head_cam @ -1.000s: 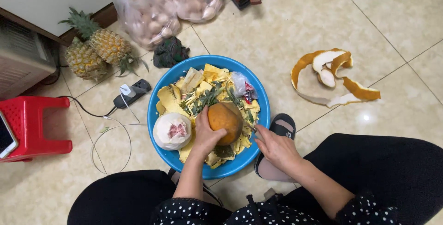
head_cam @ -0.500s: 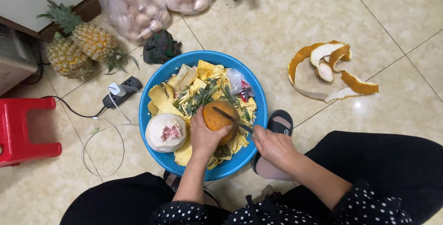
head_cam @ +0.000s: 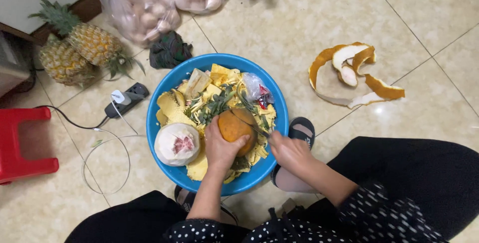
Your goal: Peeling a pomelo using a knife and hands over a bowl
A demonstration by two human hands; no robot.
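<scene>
A: What's going on over the blue basin [head_cam: 164, 103]?

B: The left hand [head_cam: 219, 146] grips an orange-skinned round fruit [head_cam: 234, 126], fingers clamped around its near side, steadying it above the heap of yellow peelings [head_cam: 199, 98] in the basin. The right hand [head_cam: 289, 153] is closed around a knife [head_cam: 249, 121], the blade lying against the top of the fruit.

A: So which step would you call it?

B: Peeling, I'd judge, with most of the rind left on. Continuing the cut would call for a firm hold from the left hand and for the blade to stay shallow under the skin, away from the thumb.

A: Anything else in the basin?

B: A pale, already peeled fruit [head_cam: 177, 143] with a pinkish spot, just beside the left hand, and a crumpled plastic wrapper [head_cam: 257, 89] at the far edge.

A: And the surroundings?

B: All of it is on a beige tiled floor [head_cam: 424, 33]; the person sits low, one sandalled foot [head_cam: 301, 128] touching the basin. A long curl of orange peel [head_cam: 349, 71] lies well apart to the right. To the left are two pineapples [head_cam: 75, 48], a power strip [head_cam: 124, 99] with its cable, a red stool [head_cam: 22, 143], and bags of eggs [head_cam: 144, 8] at the top.
</scene>
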